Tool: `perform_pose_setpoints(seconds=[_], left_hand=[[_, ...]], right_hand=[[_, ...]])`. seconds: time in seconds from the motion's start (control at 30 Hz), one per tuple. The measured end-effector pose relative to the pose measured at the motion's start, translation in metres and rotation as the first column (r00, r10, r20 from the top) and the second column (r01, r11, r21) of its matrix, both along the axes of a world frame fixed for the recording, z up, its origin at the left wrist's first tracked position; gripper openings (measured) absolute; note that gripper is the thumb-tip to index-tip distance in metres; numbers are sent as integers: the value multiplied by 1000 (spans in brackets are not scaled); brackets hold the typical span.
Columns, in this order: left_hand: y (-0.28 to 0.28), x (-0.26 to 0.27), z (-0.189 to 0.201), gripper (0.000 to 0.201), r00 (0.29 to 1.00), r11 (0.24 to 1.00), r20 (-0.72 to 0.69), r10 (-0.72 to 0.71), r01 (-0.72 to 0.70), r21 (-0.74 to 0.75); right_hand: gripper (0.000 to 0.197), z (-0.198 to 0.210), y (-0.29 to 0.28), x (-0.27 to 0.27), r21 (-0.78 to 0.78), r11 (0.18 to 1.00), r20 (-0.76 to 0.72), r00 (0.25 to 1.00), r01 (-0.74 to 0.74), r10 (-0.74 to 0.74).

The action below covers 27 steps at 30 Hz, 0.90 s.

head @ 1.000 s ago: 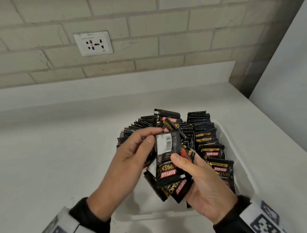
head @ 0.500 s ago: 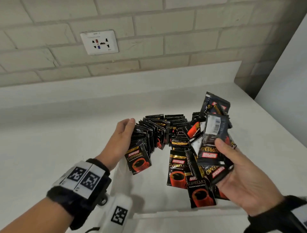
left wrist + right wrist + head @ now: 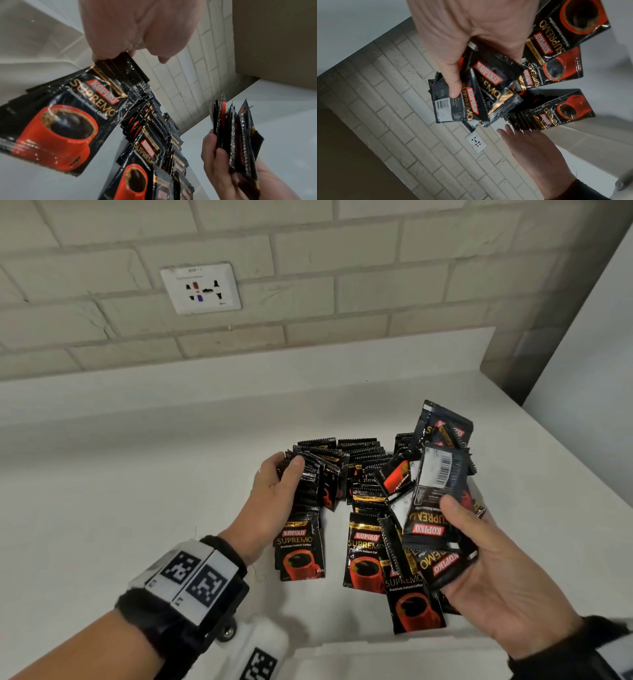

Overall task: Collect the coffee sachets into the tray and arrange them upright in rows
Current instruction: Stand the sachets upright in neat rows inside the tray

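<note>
The left hand (image 3: 277, 487) grips the left row of sachets (image 3: 308, 491) standing in the tray (image 3: 342, 655). The right hand (image 3: 493, 573) clutches a loose bundle (image 3: 435, 501) just right of the rows, nearer the right-hand row, long axes roughly upright.

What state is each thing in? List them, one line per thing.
Left hand: grip on the tops of the left row of sachets.
Right hand: holds a loose bundle of sachets, mixed facings, above the tray.
Left row: upright, leaning, in the tray.
Middle row: upright, fronts toward the camera.
Tray: white, partly filled.
Wall socket: nothing plugged in.
</note>
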<state>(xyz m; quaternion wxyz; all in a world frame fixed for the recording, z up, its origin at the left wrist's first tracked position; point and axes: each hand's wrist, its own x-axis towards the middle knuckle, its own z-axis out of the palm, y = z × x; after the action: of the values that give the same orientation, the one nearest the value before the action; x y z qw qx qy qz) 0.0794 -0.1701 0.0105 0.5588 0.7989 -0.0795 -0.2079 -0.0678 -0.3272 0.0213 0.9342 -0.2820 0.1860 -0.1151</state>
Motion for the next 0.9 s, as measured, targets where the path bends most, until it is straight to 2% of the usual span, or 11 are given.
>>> perform_pose_setpoints(seconds=[0.1,0.17,0.27,0.33,0.4,0.5,0.6,0.63,0.7,0.77,0.9], left_hand=[[0,-3,9,60,999,998,29,-36,35,51],[-1,-3,20,62,985,986,149,-89,66,150],[-7,8,33,64,882,908,371,-291,133,397],[-14,19,40,56,774,811,416,-478,207,548],[-22,29,46,44,635,699,427,-644,262,665],[-35,39,53,35,402,510,380,-833,292,809],[-49,42,54,37,155,255,221,-963,254,933],[-53,43,54,38,91,179,163,-982,221,959],[-57,46,52,38,19,71,69,-997,148,986],[-58,49,51,38,-12,36,38,-999,98,995],[-59,55,49,40,-44,93,96,-994,66,993]], right_hand=[[79,0,-3,0,13,1000,-23,999,24,-23],[81,0,-6,-1,16,999,-46,998,49,-48],[63,4,-6,-2,4,998,-72,995,68,-68],[31,9,-5,-3,-5,998,-70,995,65,-65],[18,13,-5,-4,-18,998,-79,995,63,-64],[48,12,-7,-6,-24,997,-51,996,71,-72],[64,12,-10,-9,-15,995,-42,994,100,-100],[69,12,-12,-10,-13,994,-31,994,104,-105],[72,11,-15,-11,-8,993,-19,993,117,-117],[71,12,-15,-12,-9,994,-13,993,113,-113],[52,13,-14,-11,-14,991,-15,991,135,-135]])
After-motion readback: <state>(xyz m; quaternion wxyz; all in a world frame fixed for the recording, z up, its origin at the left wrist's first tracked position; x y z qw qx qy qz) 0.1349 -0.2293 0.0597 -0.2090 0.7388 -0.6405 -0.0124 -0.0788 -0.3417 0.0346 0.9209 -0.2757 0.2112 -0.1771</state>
